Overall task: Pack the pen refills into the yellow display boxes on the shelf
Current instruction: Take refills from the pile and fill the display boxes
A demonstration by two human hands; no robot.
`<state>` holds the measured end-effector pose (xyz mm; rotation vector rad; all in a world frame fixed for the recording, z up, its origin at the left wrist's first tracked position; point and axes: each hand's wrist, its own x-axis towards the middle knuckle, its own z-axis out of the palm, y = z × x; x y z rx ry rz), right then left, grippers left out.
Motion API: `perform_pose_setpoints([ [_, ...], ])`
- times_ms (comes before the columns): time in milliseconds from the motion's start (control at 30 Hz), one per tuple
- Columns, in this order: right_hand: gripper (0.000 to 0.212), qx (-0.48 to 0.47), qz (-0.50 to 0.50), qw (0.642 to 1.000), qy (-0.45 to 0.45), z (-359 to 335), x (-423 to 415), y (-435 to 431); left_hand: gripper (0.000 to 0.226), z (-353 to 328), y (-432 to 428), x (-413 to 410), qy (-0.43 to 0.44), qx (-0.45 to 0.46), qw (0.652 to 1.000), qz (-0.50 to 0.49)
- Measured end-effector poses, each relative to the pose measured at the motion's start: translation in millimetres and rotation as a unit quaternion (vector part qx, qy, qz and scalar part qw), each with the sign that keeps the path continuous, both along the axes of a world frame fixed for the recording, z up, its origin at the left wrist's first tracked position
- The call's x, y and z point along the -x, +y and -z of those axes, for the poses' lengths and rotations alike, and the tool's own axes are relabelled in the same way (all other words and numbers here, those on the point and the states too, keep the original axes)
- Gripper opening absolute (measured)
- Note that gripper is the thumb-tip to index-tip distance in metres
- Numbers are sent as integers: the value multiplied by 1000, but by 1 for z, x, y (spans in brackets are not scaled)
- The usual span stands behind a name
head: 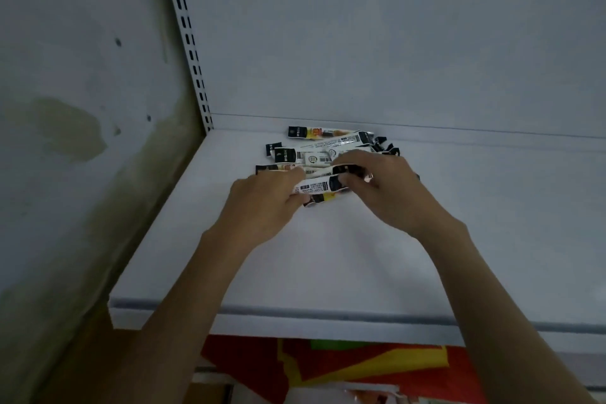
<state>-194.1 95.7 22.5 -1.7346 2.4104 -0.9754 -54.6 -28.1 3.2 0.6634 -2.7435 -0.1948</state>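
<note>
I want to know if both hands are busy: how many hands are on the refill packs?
2. The left hand grips the near left of the refill packs on the shelf; the right hand pinches packs at their near right. Neither is hidden.

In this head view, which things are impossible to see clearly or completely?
All in the head view.
- Number of packs: the left hand and right hand, gripping some, cover the near part of the pile.
- Print on the packs: too small and blurred to read.
- Yellow boxes: none in view.
- Red and yellow thing below: partly hidden by the shelf, cut off by the bottom edge.
</note>
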Motion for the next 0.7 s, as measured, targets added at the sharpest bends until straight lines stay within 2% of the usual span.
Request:
perform_pose_setpoints([
  [67,43,-1,31,999,-30,0,7,-8,36,0,-10,-8,11,-53,998,-33],
  [133,51,-74,56,995,17,10,14,-17,33,2,-21,-18,66,-155,984,-62],
  [200,44,-144,55,985,78,25,16,-27,33,4,-30,-24,112,-234,962,-79],
  [267,32,-151,38,984,86,38,13,-34,34,5,-33,-26,131,-271,950,-85],
  [333,26,-133,20,984,114,43,10,-40,37,6,-34,-26,138,-288,943,-95],
  [433,21,-54,1,986,155,45,4,-47,39,7,-36,-27,137,-297,938,-117],
  [567,21,41,47,995,82,39,-6,-45,30,9,-38,-26,160,-329,926,-97],
  [700,25,102,121,986,57,28,-8,-32,24,8,-30,-19,193,-432,878,-69],
])
